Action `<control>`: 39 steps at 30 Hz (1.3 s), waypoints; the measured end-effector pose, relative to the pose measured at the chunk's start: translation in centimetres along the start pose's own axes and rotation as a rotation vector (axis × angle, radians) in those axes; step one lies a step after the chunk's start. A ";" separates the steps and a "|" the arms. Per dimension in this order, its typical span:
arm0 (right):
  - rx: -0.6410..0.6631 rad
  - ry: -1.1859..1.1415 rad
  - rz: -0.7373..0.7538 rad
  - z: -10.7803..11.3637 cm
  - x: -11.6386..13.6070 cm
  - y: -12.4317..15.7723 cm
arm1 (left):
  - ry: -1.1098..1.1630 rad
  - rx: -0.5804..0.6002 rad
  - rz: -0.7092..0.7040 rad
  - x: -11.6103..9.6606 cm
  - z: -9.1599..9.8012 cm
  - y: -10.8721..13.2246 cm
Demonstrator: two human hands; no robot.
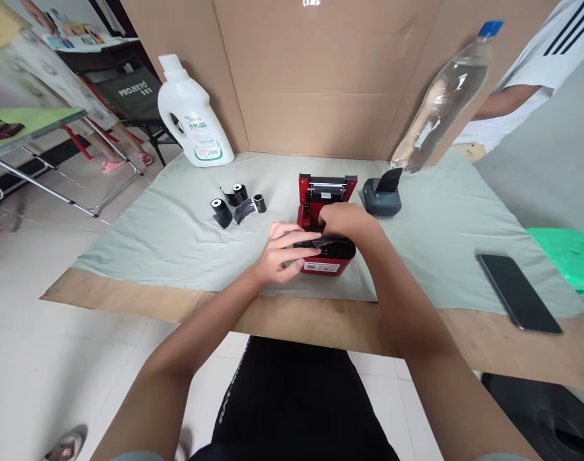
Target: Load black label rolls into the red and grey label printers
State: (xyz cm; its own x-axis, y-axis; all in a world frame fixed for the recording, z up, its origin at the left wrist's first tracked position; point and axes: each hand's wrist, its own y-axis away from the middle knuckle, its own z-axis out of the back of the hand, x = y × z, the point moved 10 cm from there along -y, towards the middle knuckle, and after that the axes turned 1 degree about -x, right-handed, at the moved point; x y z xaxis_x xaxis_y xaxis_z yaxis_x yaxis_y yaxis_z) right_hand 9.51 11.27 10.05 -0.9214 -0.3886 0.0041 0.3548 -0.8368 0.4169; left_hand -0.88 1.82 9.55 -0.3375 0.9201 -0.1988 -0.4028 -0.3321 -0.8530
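A small red-and-black printer (pixel 327 266) stands on the cloth in front of me, its lid (pixel 327 186) raised at the back. My left hand (pixel 285 253) lies against its front left edge, fingers stretched out and apart over the black top. Beside those fingers a dark strip (pixel 326 242) lies along the front edge; its far end is hidden. My right hand (pixel 347 219) reaches down into the open body from the right. Its fingers are hidden inside, so what they touch cannot be seen.
Several black paper rolls (pixel 239 203) lie to the left. A small dark printer (pixel 383 197) sits to the right, a phone (pixel 517 291) near the front right edge. A white detergent bottle (pixel 193 118) and a water bottle (pixel 446 102) stand before the cardboard (pixel 316 115). Other people are nearby.
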 end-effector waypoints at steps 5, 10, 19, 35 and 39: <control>-0.034 -0.051 0.012 0.1 -0.5 -0.2 | -0.039 -0.060 0.178 2.5 1.7 0.6; -0.227 -0.197 0.170 1.8 -0.8 3.1 | -0.027 -0.273 0.307 4.3 4.5 1.2; -0.544 -0.520 0.638 5.8 4.2 7.6 | 0.492 -0.360 0.594 7.8 3.0 2.0; -0.539 -0.843 0.584 4.3 4.4 3.8 | 0.498 -0.391 0.676 8.5 3.2 2.1; -0.559 -0.906 0.529 4.1 3.8 3.4 | 0.500 -0.452 0.641 8.4 3.7 2.1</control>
State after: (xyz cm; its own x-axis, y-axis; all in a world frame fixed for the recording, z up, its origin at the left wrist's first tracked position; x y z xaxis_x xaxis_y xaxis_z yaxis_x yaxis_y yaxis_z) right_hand 6.53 8.55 15.18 -0.3362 -0.5101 0.7917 0.5377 -0.7941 -0.2834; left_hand -7.71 8.05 7.88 0.0670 0.6067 -0.7921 0.1393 -0.7918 -0.5947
